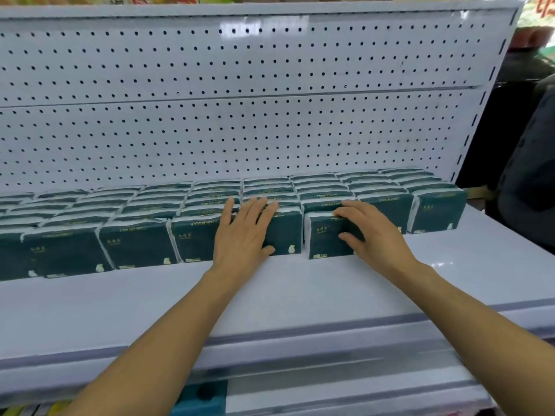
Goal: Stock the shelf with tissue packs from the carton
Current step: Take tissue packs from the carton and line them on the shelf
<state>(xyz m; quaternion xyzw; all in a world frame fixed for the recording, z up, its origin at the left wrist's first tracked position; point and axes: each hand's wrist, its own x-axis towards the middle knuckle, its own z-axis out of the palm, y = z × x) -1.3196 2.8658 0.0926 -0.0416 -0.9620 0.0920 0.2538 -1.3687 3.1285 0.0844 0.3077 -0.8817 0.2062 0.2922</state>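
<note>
Dark green tissue packs [138,241] with white edges stand in several rows along the back of a white shelf [300,289]. My left hand [243,232] lies flat with straight fingers against the front and top of one front-row pack [285,235]. My right hand [372,229] rests on the neighbouring front pack [324,238], fingers over its top and thumb on its front face. That pack stands slightly forward of the row, with a narrow gap between the two packs. The carton is out of view.
A white pegboard back panel [240,100] rises behind the packs. Bare shelf surface lies in front of the rows. A lower shelf edge [330,385] shows below. A dark shape, possibly a person [531,163], stands past the shelf's right end.
</note>
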